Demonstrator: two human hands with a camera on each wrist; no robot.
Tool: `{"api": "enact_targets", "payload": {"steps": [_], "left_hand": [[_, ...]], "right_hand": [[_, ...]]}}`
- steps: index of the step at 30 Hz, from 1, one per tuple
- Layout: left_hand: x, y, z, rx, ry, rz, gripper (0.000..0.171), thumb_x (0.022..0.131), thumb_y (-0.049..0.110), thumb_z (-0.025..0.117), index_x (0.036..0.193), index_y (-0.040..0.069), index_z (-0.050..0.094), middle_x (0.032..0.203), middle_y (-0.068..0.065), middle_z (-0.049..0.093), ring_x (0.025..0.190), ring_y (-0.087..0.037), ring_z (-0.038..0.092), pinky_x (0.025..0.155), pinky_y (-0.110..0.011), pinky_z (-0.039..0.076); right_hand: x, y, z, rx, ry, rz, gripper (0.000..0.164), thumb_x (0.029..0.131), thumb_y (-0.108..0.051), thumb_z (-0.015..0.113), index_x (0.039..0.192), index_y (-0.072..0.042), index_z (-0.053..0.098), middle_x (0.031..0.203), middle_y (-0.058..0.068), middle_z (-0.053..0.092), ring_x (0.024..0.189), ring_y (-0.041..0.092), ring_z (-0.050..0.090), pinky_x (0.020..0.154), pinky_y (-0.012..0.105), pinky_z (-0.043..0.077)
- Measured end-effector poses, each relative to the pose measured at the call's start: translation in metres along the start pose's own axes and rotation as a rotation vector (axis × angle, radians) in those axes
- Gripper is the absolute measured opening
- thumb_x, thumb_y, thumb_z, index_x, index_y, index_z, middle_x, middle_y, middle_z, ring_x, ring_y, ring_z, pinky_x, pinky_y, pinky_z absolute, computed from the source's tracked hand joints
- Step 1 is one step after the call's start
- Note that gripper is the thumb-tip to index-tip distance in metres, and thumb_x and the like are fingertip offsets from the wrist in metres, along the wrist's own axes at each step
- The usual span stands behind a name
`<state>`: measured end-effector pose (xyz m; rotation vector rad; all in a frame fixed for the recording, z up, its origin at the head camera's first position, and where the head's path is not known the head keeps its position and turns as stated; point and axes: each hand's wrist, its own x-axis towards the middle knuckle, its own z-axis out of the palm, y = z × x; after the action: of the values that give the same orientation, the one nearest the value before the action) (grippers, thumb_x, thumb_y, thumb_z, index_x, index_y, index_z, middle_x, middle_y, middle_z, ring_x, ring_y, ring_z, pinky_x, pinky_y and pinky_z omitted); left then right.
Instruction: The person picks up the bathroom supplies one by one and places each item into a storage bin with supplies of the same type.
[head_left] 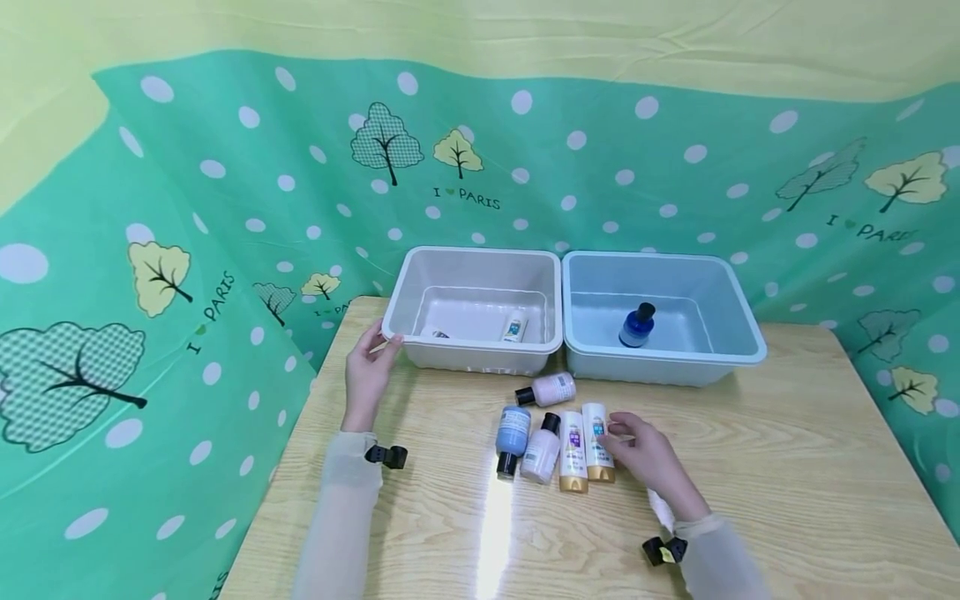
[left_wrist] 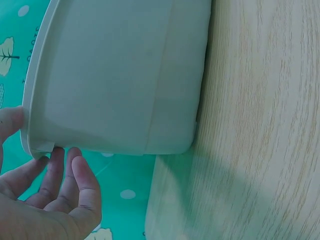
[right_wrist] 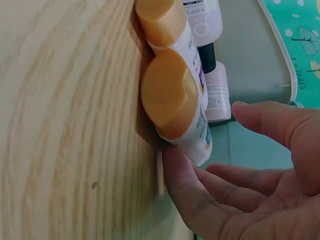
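Observation:
At the front left corner of the grey bin (head_left: 480, 343), my left hand (head_left: 367, 367) holds the rim. The left wrist view shows the thumb and fingers (left_wrist: 82, 185) around that corner. Beside the rightmost white bottle with a gold cap (head_left: 597, 442) is my right hand (head_left: 637, 450). In the right wrist view a fingertip (right_wrist: 177, 162) touches this bottle's side, while the thumb stands apart from it. Another white gold-capped bottle (head_left: 573, 450) lies alongside. Further left lie a pink bottle (head_left: 542, 454) and a blue bottle (head_left: 513, 429), both black-capped.
Another pink bottle (head_left: 555, 389) lies just in front of the bins. Inside the grey bin are a small white tube (head_left: 514, 328) and a partly hidden item. The light blue bin (head_left: 667, 356) to its right holds a dark blue bottle (head_left: 637, 326). Patterned cloth hangs behind the table.

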<state>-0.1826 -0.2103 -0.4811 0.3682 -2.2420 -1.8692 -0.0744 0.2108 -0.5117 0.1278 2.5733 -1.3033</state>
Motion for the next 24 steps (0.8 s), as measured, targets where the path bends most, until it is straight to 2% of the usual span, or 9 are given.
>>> {"api": "enact_targets", "payload": {"steps": [4,10,13,18,24], "left_hand": [[0.000,0.000,0.000,0.000,0.001,-0.003,0.051,0.097,0.031,0.069,0.145,0.021,0.055,0.128,-0.007,0.058,0.108,-0.022,0.059,0.085,-0.027,0.055],[0.000,0.000,0.001,0.005,0.001,-0.014,0.052,0.097,0.033,0.069,0.146,0.022,0.054,0.129,-0.007,0.058,0.107,-0.022,0.059,0.086,-0.027,0.055],[0.000,0.000,0.001,0.002,-0.002,-0.013,0.053,0.097,0.032,0.069,0.146,0.022,0.053,0.130,-0.008,0.058,0.107,-0.022,0.059,0.086,-0.026,0.055],[-0.001,0.001,0.001,-0.005,0.003,-0.008,0.054,0.096,0.034,0.069,0.146,0.021,0.054,0.129,-0.008,0.058,0.106,-0.022,0.059,0.084,-0.024,0.055],[-0.001,0.001,0.001,-0.003,0.004,-0.009,0.054,0.096,0.037,0.070,0.145,0.021,0.055,0.130,-0.008,0.059,0.105,-0.021,0.059,0.082,-0.023,0.054]], "right_hand": [[0.002,0.000,0.005,0.029,0.020,0.023,0.053,0.098,-0.020,0.066,0.141,0.005,0.047,0.128,0.027,0.059,0.103,0.035,0.064,0.077,0.037,0.059],[0.004,0.003,0.010,0.185,0.036,0.046,0.048,0.098,-0.012,0.066,0.139,0.006,0.048,0.126,0.026,0.061,0.102,0.030,0.065,0.074,0.033,0.059],[0.005,0.004,0.013,0.222,0.046,0.055,0.047,0.097,-0.009,0.066,0.138,0.006,0.049,0.123,0.026,0.061,0.103,0.031,0.065,0.075,0.034,0.059],[0.007,0.001,0.020,0.140,0.078,0.044,0.054,0.092,-0.012,0.072,0.139,0.003,0.049,0.120,0.025,0.063,0.102,0.032,0.064,0.079,0.038,0.058],[0.011,-0.005,0.029,-0.038,0.091,0.014,0.062,0.090,-0.013,0.075,0.142,0.002,0.045,0.117,0.019,0.062,0.092,0.024,0.059,0.071,0.033,0.052]]}}
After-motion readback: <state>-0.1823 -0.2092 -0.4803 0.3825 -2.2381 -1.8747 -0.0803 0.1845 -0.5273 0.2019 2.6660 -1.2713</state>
